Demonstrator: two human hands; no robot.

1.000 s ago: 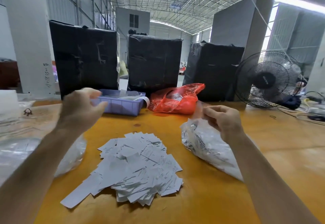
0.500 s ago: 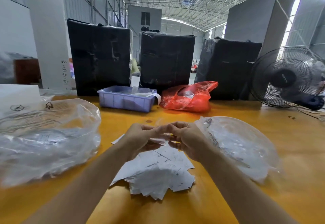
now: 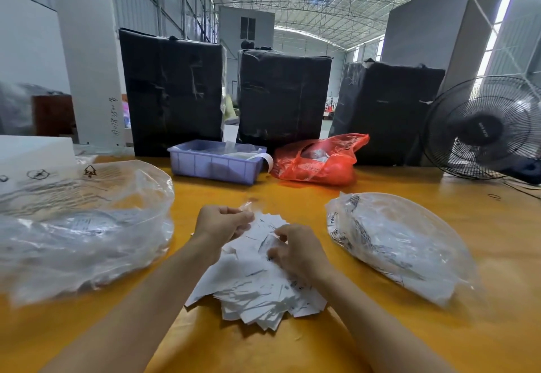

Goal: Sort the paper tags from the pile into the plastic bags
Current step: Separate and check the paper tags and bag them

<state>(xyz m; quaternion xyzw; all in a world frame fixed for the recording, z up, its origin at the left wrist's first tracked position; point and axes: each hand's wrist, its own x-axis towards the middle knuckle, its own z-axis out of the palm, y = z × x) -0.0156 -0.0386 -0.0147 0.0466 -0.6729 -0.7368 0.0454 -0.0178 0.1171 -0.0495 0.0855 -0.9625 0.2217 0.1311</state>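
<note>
Hands point(image 3: 222, 223) newly apart over tag pile point(image 3: 257, 290)

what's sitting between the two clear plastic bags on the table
In the head view, the pile of paper tags lies between the left bag and the right bag, with the left hand and right hand working on it.

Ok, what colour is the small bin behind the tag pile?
Light purple bin, seen in the head view, the only one.
</note>
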